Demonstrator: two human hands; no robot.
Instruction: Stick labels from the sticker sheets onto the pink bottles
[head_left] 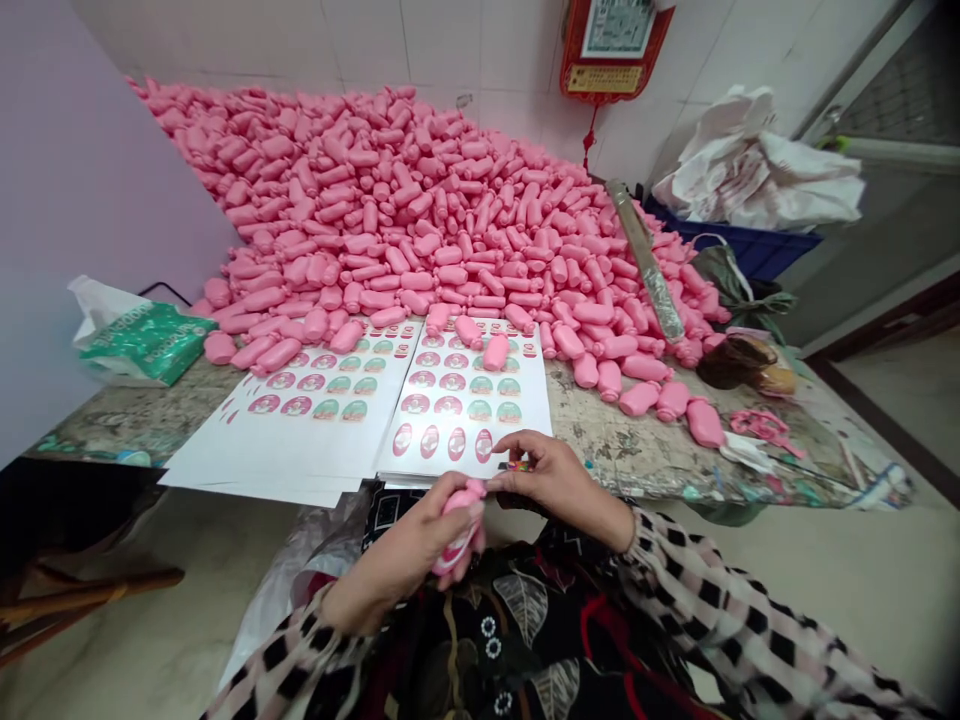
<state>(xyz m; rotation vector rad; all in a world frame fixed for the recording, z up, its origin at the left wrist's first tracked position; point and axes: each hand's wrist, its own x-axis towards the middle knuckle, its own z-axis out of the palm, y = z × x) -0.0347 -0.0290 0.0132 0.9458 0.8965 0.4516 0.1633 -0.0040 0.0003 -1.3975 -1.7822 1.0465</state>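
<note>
1. The left hand [409, 548] has its fingers closed around a pink plastic bottle [460, 532], held just off the surface's near edge, apparently with a label on it.
2. The right hand [556, 480] has its fingers pinching a small item [512, 466], too small to identify, beside the sticker sheets [465, 400].
3. Most stickers remain on the sheets; a large heap of unlabelled pink bottles [390, 200] remains on the surface [637, 450].

On my feed, my left hand [401, 545] closes around a pink plastic bottle [463, 527], held tilted with its upper end leaning toward my right hand [559, 478]. A white-and-red oval label [455, 566] shows on the bottle's lower side (too blurred for me to read). The fingers [504, 482] of my right hand pinch a tiny multicoloured scrap [517, 465], which sits near the bottle's upper end, though I can't make out exactly what it is.
</note>
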